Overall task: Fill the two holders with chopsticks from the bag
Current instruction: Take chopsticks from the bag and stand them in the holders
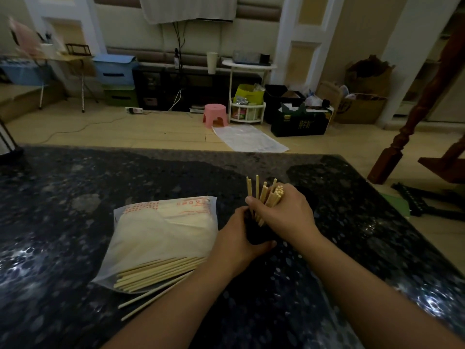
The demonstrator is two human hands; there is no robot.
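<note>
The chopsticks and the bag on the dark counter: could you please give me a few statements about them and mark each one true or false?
1. The right hand grips a bundle of chopsticks with their ends pointing up. True.
2. The left hand rests flat on the bag. False: it wraps around a dark holder beneath the bundle.
3. Chopsticks stick out of the bag's near end. True.
4. The bag stands upright. False: it lies flat on the counter, left of the hands.
5. Two loose chopsticks lie on the counter near the bag. True.
6. The pink stool sits on the counter. False: it is on the floor beyond.
</note>
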